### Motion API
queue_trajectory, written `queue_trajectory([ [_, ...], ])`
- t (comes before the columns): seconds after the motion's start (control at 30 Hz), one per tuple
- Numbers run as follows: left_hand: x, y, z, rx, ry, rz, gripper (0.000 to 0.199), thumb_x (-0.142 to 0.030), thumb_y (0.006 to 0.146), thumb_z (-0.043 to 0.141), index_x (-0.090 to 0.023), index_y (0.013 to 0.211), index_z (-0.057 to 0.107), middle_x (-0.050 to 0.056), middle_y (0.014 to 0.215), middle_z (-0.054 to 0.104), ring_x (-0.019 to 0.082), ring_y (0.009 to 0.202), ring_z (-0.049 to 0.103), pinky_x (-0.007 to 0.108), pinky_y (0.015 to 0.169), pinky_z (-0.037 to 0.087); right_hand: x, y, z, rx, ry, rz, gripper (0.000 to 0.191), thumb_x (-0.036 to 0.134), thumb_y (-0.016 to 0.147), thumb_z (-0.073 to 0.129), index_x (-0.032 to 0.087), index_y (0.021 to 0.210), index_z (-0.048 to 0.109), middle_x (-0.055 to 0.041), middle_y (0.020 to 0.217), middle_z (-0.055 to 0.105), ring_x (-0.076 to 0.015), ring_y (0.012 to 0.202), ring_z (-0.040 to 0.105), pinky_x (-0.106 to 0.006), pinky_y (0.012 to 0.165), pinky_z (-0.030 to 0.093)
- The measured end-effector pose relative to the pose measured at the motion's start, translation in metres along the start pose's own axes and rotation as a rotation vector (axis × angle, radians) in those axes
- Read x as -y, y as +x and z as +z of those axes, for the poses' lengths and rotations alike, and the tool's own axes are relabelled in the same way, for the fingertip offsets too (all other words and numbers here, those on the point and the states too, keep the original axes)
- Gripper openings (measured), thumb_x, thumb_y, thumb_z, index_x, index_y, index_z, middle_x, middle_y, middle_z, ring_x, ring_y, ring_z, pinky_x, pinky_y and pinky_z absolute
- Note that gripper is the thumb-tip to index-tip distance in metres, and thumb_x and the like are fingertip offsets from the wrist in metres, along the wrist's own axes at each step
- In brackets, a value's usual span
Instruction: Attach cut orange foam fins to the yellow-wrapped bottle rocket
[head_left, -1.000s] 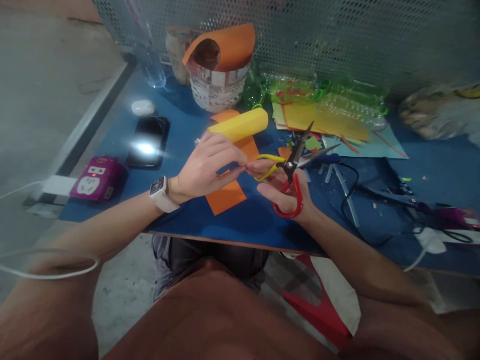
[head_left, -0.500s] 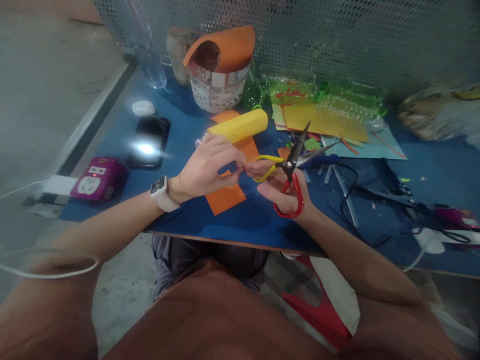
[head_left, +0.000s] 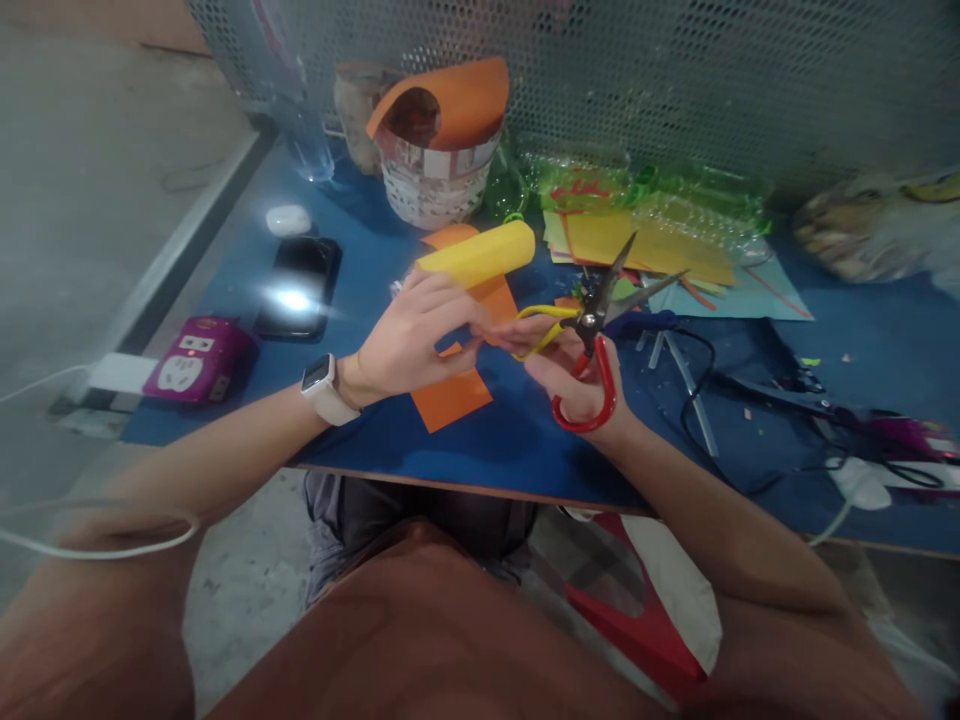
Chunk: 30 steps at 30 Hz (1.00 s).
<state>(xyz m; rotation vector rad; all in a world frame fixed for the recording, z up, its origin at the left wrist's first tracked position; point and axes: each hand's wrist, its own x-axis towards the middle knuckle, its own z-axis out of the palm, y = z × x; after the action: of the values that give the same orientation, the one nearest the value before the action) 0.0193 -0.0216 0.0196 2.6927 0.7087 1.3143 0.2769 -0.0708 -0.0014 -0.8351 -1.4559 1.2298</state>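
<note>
My right hand (head_left: 566, 375) holds scissors (head_left: 591, 320) with one red and one yellow handle. Their blades are spread apart, pointing up and to the right. My left hand (head_left: 424, 335) has thumb and forefinger pinched together. Its fingertips meet those of my right hand, and whatever lies between them is too small to make out. Behind my left hand lies a yellow paper roll (head_left: 487, 252). Below the hands, pieces of orange paper (head_left: 454, 395) rest on the blue table (head_left: 450, 460), partly covered by my left hand and the roll.
A woven basket (head_left: 435, 185) holds curled orange paper (head_left: 472, 100) at the back. Coloured sheets (head_left: 652, 240) lie under green plastic bottles (head_left: 697, 195). At left are a phone (head_left: 300, 285) and a purple socket block (head_left: 199, 360). Cables and clear sticks (head_left: 690, 395) lie at right.
My right hand has shifted slightly right with the scissors, its fingertips drawing a little away from my left hand. My left hand stays almost in place, still pinched.
</note>
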Motion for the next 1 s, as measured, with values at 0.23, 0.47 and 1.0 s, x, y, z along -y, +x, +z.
queue_trajectory([
  [0.23,0.015,-0.002,-0.002,0.301,0.026,0.228,0.021,-0.024,0.121,0.06,-0.022,0.105,0.073,0.005,0.093,0.081,0.022,0.081,0.072,0.037,0.076,0.052,0.009,0.011,-0.017,-0.174,-0.516,-0.109,0.041,0.072,0.1,0.087,0.031,0.097,0.089,-0.0057,0.097,0.08,-0.0293,0.096,0.079,-0.053,0.099,0.069],
  [0.47,0.025,-0.009,0.002,0.635,-0.024,0.16,0.036,-0.048,0.121,0.065,-0.018,0.139,0.076,0.015,0.136,0.082,0.031,0.117,0.078,0.044,0.103,0.058,0.018,0.021,-0.027,-0.163,-0.592,-0.019,0.062,0.075,0.095,0.091,0.027,0.064,0.066,-0.0027,0.065,0.07,-0.0206,0.062,0.066,-0.04,0.065,0.059],
  [1.0,0.036,-0.015,0.014,0.729,-0.032,0.074,0.077,-0.073,0.105,0.082,-0.019,0.158,0.07,0.018,0.144,0.075,0.036,0.122,0.07,0.043,0.107,0.05,0.008,0.069,-0.134,-0.465,-1.119,-0.091,0.016,0.036,0.097,0.086,0.027,0.107,0.076,-0.013,0.112,0.081,-0.0324,0.096,0.076,-0.056,0.095,0.065],
])
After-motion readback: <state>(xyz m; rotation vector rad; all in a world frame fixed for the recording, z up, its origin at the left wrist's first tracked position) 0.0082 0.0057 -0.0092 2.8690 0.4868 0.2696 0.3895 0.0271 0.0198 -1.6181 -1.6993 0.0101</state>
